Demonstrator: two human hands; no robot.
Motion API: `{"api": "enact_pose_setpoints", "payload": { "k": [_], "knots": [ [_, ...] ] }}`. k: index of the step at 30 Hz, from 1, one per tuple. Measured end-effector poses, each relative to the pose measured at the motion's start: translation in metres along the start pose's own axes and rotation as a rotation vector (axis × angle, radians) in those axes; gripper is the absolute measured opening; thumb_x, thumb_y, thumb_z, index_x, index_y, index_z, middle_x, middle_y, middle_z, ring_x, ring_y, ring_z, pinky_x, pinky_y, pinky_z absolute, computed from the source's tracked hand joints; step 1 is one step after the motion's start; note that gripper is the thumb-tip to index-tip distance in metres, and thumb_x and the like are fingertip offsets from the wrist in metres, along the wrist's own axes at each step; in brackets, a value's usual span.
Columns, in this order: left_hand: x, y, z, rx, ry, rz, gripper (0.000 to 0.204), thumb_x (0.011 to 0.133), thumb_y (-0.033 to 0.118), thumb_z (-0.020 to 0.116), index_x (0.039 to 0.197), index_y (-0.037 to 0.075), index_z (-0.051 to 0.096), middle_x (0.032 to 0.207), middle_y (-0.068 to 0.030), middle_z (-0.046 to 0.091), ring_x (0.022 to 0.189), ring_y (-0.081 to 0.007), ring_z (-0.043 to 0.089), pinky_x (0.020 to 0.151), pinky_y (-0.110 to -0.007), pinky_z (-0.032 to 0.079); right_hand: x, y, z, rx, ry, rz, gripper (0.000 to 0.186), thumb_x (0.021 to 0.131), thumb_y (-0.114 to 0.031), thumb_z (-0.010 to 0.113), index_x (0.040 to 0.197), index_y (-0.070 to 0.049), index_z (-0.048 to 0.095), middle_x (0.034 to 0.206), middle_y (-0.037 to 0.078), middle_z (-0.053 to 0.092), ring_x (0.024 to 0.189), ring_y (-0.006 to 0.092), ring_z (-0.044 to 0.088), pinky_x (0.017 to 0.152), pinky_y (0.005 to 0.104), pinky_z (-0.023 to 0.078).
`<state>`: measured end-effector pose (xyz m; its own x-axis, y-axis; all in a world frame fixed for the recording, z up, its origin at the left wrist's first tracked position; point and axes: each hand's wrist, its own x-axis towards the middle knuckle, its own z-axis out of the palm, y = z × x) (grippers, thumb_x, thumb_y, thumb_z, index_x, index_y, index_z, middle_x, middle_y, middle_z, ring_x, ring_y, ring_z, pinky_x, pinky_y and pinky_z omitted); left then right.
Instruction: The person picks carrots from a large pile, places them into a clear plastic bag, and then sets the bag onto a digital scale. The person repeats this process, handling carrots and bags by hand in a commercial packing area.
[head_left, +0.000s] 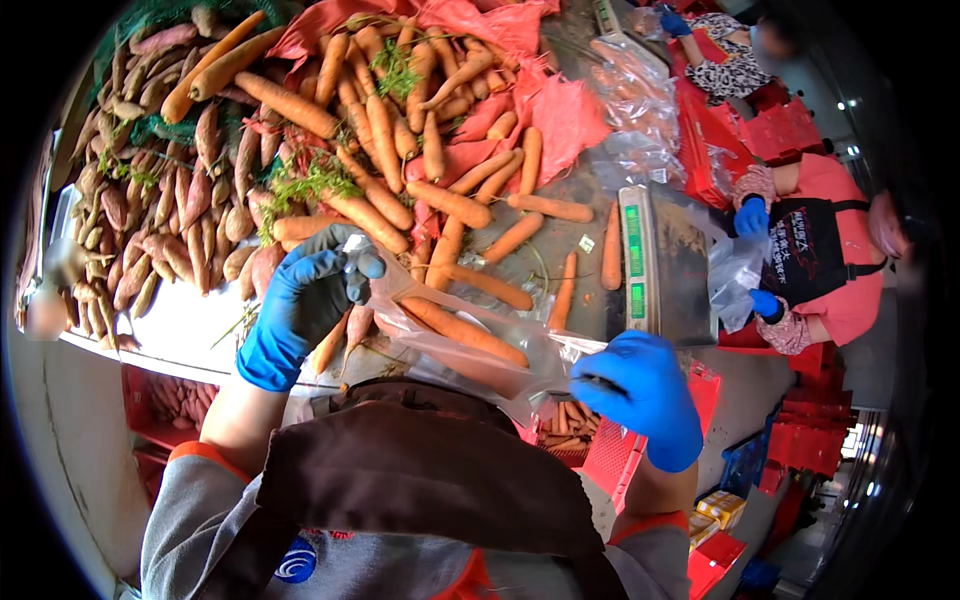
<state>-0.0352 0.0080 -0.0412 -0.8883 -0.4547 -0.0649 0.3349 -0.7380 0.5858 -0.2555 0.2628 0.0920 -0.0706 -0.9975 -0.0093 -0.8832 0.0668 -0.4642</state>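
Note:
Both my hands wear blue gloves. My left hand [305, 300], its fingertips dirty, pinches one end of a clear plastic bag [395, 315] in front of my apron. The bag stretches across to my right hand [642, 392], whose fingers are closed on its other end. A few carrots [465, 332] show in or behind the thin film; I cannot tell how many are inside. Just beyond the bag lies a big heap of loose carrots [385, 130], some with green tops, partly on torn red sacking [560, 110].
Sweet potatoes [200, 200] are piled at the left. A weighing scale [670, 265] stands right of the carrots, with filled clear bags [635, 95] beyond it. Across from it, a co-worker in a black apron [805, 250] holds a clear bag [735, 280]. A red crate [610, 455] sits below the table edge.

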Motion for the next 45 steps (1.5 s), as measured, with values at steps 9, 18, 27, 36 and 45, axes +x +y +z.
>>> {"api": "enact_pose_setpoints", "payload": {
  "k": [9, 18, 27, 36, 45],
  "knots": [
    [0.010, 0.009, -0.006, 0.149, 0.049, 0.100, 0.037, 0.086, 0.021, 0.055, 0.117, 0.001, 0.051, 0.118, -0.0117, 0.058, 0.101, -0.0195, 0.057, 0.087, -0.031, 0.045, 0.106, 0.040, -0.078, 0.879, 0.784, 0.381, 0.028, 0.088, -0.027, 0.057, 0.080, 0.000, 0.061, 0.061, 0.004, 0.054, 0.052, 0.0121, 0.050, 0.049, 0.0248, 0.042],
    [-0.038, -0.029, -0.037, 0.038, 0.303, -0.149, 0.027, 0.089, 0.022, 0.050, 0.105, 0.001, 0.059, 0.090, -0.0050, 0.062, 0.079, -0.0152, 0.056, 0.075, -0.026, 0.044, 0.152, 0.164, -0.183, 0.568, 0.976, 0.458, 0.034, 0.089, -0.030, 0.053, 0.081, 0.000, 0.066, 0.049, 0.000, 0.047, 0.041, 0.0104, 0.041, 0.044, 0.0231, 0.037],
    [-0.028, -0.040, -0.049, -0.077, 0.225, -0.162, 0.025, 0.088, 0.014, 0.052, 0.108, -0.001, 0.057, 0.095, -0.0103, 0.063, 0.081, -0.0175, 0.058, 0.076, -0.028, 0.046, 0.122, 0.230, 0.015, 0.204, 0.506, 0.275, 0.033, 0.083, -0.022, 0.062, 0.111, -0.004, 0.058, 0.098, 0.011, 0.061, 0.087, 0.0188, 0.058, 0.076, 0.0309, 0.049],
    [-0.026, -0.060, -0.055, 0.051, 0.258, -0.256, 0.028, 0.089, 0.019, 0.051, 0.110, -0.001, 0.056, 0.095, -0.0079, 0.063, 0.081, -0.0170, 0.057, 0.076, -0.029, 0.045, 0.017, 0.098, 0.220, 0.823, -0.171, 0.578, 0.048, 0.084, -0.019, 0.062, 0.129, -0.007, 0.048, 0.110, 0.009, 0.059, 0.092, 0.0171, 0.057, 0.083, 0.0296, 0.046],
    [-0.010, -0.073, -0.030, 0.163, 0.173, -0.387, 0.030, 0.090, 0.019, 0.050, 0.111, -0.001, 0.056, 0.094, -0.0077, 0.062, 0.080, -0.0156, 0.058, 0.075, -0.030, 0.047, 0.026, 0.102, 0.255, 0.238, 0.482, 0.405, 0.080, 0.069, -0.028, 0.073, 0.137, -0.007, 0.036, 0.139, 0.019, 0.031, 0.120, 0.0353, 0.039, 0.102, 0.0409, 0.030]
  ]
}}
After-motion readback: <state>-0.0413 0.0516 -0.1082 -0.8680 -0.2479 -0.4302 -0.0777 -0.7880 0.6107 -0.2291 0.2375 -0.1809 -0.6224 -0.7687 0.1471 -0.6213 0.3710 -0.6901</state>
